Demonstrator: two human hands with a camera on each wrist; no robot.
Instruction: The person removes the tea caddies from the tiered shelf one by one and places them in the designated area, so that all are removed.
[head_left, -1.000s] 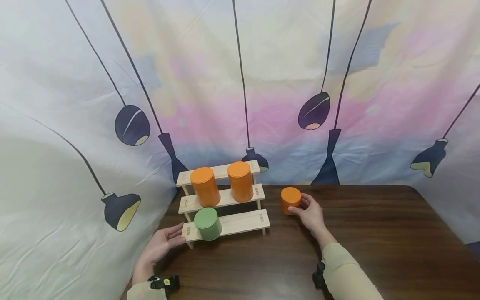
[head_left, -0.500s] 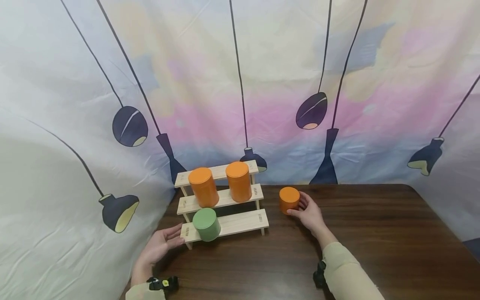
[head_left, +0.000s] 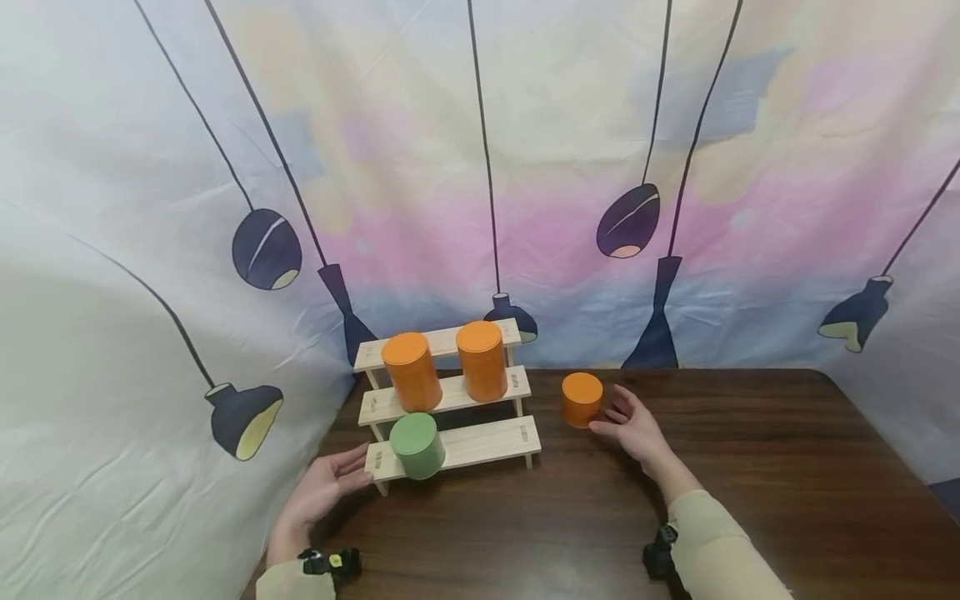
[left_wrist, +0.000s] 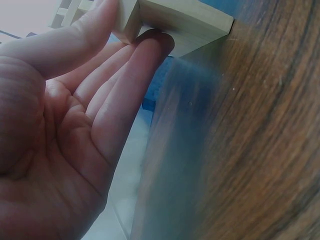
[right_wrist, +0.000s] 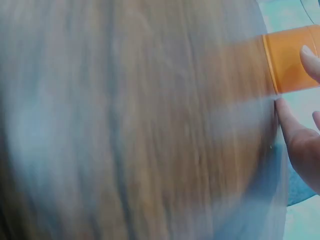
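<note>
A three-tier wooden display rack stands on the table. My left hand holds the left end of its lowest tier; in the left wrist view the thumb and fingers meet the pale wood. A green canister stands on the lowest tier, near that hand. Two tall orange canisters, a left one and a right one, stand on the middle tier. A shorter orange canister sits upright on the table right of the rack. Beside it my right hand is spread, with the fingers apart from it.
The dark wood-grain table extends to the right and front. A cloth backdrop printed with hanging lamps rises behind the table and along the left side. The rack's top tier stands near the backdrop.
My right hand has let go of the short orange canister and drawn back slightly to the right. The canister stays in place. The left hand keeps its hold on the rack.
</note>
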